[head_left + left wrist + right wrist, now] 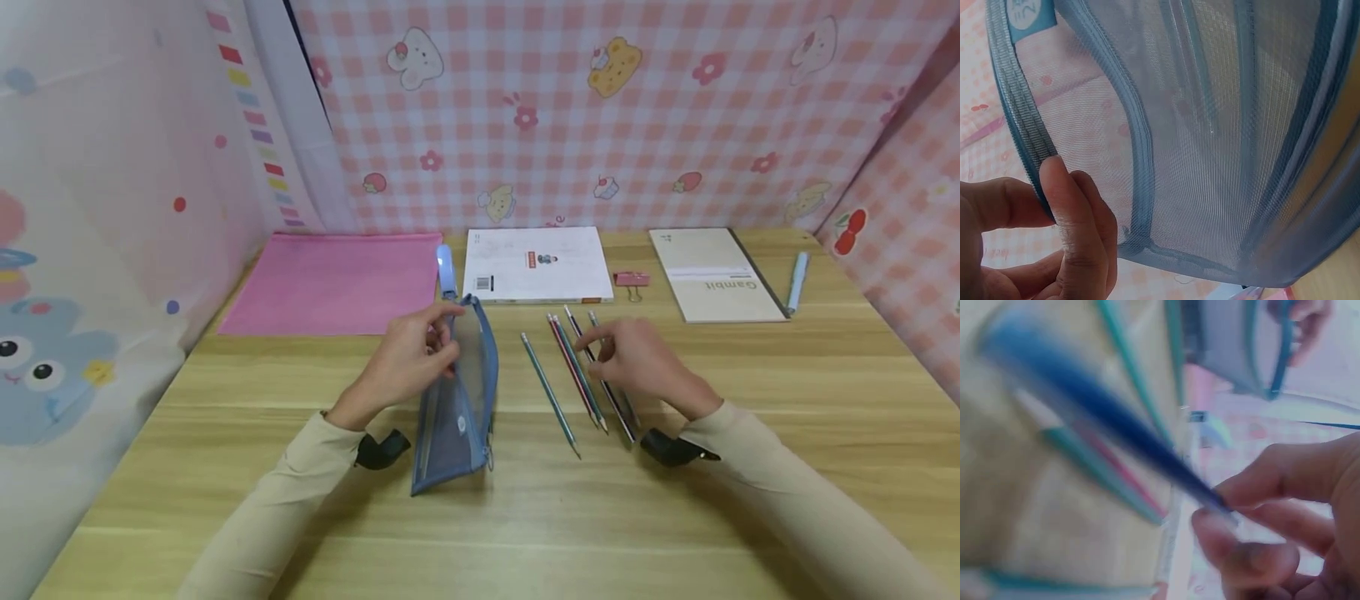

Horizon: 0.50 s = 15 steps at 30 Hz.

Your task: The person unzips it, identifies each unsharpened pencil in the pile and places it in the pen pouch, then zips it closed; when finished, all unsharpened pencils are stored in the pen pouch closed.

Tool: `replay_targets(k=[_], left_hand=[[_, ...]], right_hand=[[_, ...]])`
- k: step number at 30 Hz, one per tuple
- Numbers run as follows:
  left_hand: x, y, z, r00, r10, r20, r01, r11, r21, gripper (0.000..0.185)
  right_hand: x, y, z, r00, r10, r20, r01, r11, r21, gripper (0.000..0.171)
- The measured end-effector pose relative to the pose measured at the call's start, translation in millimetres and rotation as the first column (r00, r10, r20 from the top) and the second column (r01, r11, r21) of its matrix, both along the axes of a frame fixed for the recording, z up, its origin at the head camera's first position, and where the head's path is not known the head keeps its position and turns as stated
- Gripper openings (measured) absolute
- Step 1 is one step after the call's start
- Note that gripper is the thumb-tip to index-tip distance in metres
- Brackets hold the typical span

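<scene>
Blue mesh pencil case (457, 425) stands open along its zipper, left of the pencils. My left hand (412, 354) pinches the zipper edge at its far end; the left wrist view shows thumb and fingers on that zipper tape (1029, 119). My right hand (645, 362) pinches a dark blue pencil (1097, 412) near one end, the rest of it slanting away, blurred, in the right wrist view. On the table between the hands lie a teal pencil (551, 396) by itself and a red pencil (573, 371) beside another teal one. A further pencil is partly hidden beneath the right hand.
Along the back lie a pink folder (337, 283), a white book (536, 265), a pink binder clip (632, 280), a cream notebook (712, 287) and a light blue pen (798, 283). A light blue tab (446, 268) shows beyond the case. Patterned cloth (570, 125) walls the table.
</scene>
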State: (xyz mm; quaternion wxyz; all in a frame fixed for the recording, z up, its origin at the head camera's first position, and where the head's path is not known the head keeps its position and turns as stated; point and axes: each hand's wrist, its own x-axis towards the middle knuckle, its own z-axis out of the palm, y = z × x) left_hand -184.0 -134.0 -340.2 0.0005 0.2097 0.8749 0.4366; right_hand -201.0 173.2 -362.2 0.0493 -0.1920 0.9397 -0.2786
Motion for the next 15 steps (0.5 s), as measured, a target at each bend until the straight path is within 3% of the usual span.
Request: replay_targets(k=[8, 15], left_hand=[[0.1, 1, 0.9, 1.0, 0.001, 0.009, -0.001, 1.0, 0.008, 0.049], [0.0, 2, 0.9, 1.0, -0.008, 0.001, 0.008, 1.0, 0.002, 0.048]], right_hand=[[0.4, -23, 22.4, 0.997, -0.04, -0.062, 0.027, 0.98, -0.197, 0.023], [4.1, -53, 24.5, 0.996, -0.079, -0.035, 0.055, 0.888, -0.457, 0.026]])
